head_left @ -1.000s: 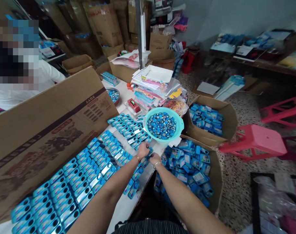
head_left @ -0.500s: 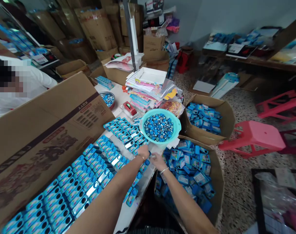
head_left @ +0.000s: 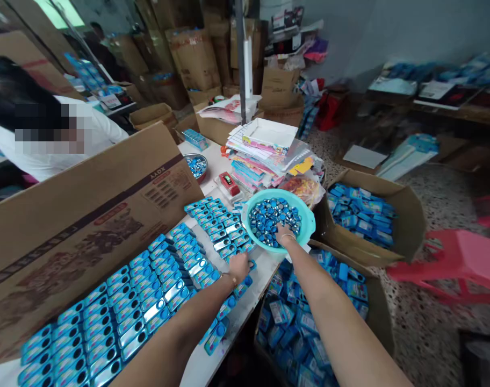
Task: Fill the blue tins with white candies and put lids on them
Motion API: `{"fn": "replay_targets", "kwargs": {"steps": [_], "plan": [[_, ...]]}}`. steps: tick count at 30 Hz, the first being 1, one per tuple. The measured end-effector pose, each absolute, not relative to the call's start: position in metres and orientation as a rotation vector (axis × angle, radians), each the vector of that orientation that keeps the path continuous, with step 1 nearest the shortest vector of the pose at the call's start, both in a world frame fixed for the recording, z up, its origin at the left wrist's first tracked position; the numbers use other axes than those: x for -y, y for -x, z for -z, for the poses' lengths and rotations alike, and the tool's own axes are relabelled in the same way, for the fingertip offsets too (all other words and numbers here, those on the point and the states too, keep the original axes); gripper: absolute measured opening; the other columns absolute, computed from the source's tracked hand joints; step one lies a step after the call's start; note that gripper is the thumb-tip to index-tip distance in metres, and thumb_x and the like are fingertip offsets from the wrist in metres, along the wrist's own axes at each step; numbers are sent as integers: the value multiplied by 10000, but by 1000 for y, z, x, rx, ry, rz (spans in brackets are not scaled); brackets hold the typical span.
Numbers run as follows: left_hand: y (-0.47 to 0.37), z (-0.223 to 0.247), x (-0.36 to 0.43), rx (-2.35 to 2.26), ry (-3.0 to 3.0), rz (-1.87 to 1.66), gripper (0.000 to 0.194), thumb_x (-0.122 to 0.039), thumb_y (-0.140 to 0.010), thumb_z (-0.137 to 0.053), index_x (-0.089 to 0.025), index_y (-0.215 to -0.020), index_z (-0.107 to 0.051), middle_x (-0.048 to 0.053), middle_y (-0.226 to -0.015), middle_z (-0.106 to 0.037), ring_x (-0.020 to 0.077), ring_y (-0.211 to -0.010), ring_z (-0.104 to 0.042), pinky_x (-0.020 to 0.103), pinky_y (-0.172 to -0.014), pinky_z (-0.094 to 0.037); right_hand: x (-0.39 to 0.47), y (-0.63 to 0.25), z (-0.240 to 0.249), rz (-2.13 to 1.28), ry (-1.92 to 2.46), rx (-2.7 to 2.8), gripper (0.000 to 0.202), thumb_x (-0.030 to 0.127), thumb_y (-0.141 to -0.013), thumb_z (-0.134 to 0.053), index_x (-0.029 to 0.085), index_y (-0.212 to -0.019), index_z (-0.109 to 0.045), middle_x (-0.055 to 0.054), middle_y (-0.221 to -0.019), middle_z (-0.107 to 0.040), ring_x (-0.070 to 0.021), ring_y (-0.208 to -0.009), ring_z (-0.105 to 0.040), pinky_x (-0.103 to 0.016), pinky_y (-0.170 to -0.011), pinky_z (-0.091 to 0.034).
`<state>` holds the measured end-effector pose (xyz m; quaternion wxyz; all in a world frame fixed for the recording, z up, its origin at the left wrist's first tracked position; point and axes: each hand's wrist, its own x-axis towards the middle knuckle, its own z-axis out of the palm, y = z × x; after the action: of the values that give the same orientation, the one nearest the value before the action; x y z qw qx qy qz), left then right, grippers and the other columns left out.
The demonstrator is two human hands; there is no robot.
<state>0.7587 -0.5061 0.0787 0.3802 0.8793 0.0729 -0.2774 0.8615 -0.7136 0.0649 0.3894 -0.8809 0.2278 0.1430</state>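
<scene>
Reaching into the teal bowl [head_left: 305,212], right hand's [head_left: 284,235] fingers seemingly buried.

Round caps in the basin [head_left: 305,215] under the right fingers [head_left: 280,235] — rows of cases [head_left: 164,279] left of the left fingers [head_left: 236,264], boxes [head_left: 410,215] right.

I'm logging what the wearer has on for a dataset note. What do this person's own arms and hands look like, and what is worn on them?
Both forearms are bare, with no sleeves or gloves in view. The left hand has a thin bracelet at the wrist; the right hand wears a slim, silvery bangle at its wrist. No rings, watch or markings can be made out.
</scene>
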Motion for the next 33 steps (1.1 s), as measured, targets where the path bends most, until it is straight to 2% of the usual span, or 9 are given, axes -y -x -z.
{"fn": "replay_targets", "kwargs": {"steps": [3,7,11,13,18,23,26,31,33], "plan": [[-741,-84,504,-300,-2096,574,78,-233,-878,-597,-179,-849,-646,77,-854,-673,235,-967,-630,303,-819,-444,728,-864,-67,-296,2113,-601,92,202,-743,-644,188,-833,-628,-70,-939,-632,-216,-897,-611,-296,-744,-455],[-744,-87,519,-537,-1522,520,281,-356,-968,-433,-157,-904,-621,40,-733,-642,147,-666,-614,252,-660,-450,738,-866,-85,-224,1871,-612,293,453,-800,-580,205,-956,-593,-2,-725,-586,-131,-546,-503,-233,-469,-366],[-774,-102,545,-646,-769,668,357,-436,-986,-387,-160,-1040,-606,79,-927,-684,169,-800,-665,309,-779,-491,716,-848,-107,-202,1620,-476,493,618,-703,-641,221,-989,-573,17,-710,-598,-83,-440,-408,-201,-390,-282],[-786,-110,553,-640,-499,689,408,-466,-995,-333,-165,-1010,-607,68,-869,-677,191,-780,-663,361,-798,-498,694,-830,-115,-185,1500,-337,533,644,-672,-668,222,-985,-579,13,-730,-621,-88,-452,-447,-200,-384,-294],[-789,-115,549,-700,-387,617,388,-424,-991,-371,-169,-773,-566,-29,-519,-477,135,-496,-524,298,-655,-497,645,-785,-120,-10,1634,-135,471,613,-754,-632,203,-983,-602,22,-646,-613,-126,-545,-557,-238,-514,-445],[-768,-110,527,-755,-453,585,263,-343,-977,-437,-164,-857,-588,3,-620,-594,136,-563,-609,270,-627,-519,627,-777,-110,-40,1269,-400,494,655,-755,-613,214,-973,-568,54,-622,-563,-78,-428,-434,-188,-363,-289],[-753,-109,506,-810,-530,584,245,-314,-983,-433,-153,-887,-590,22,-669,-633,125,-570,-632,231,-581,-514,630,-771,-105,-234,902,-446,379,565,-784,-658,234,-945,-574,75,-588,-512,-58,-410,-404,-154,-347,-265],[-730,-106,466,-866,-700,607,244,-308,-968,-477,-125,-858,-595,3,-577,-589,92,-415,-547,165,-371,-357,648,-744,-92,-469,676,-504,207,377,-827,-675,247,-980,-624,26,-699,-606,-91,-606,-599,-151,-451,-426],[-724,-105,452,-862,-763,605,143,-227,-933,-526,-120,-869,-596,16,-601,-617,100,-441,-580,166,-384,-392,653,-734,-84,-503,688,-518,205,339,-820,-670,242,-998,-641,3,-747,-637,-115,-672,-634,-184,-502,-477]]}}
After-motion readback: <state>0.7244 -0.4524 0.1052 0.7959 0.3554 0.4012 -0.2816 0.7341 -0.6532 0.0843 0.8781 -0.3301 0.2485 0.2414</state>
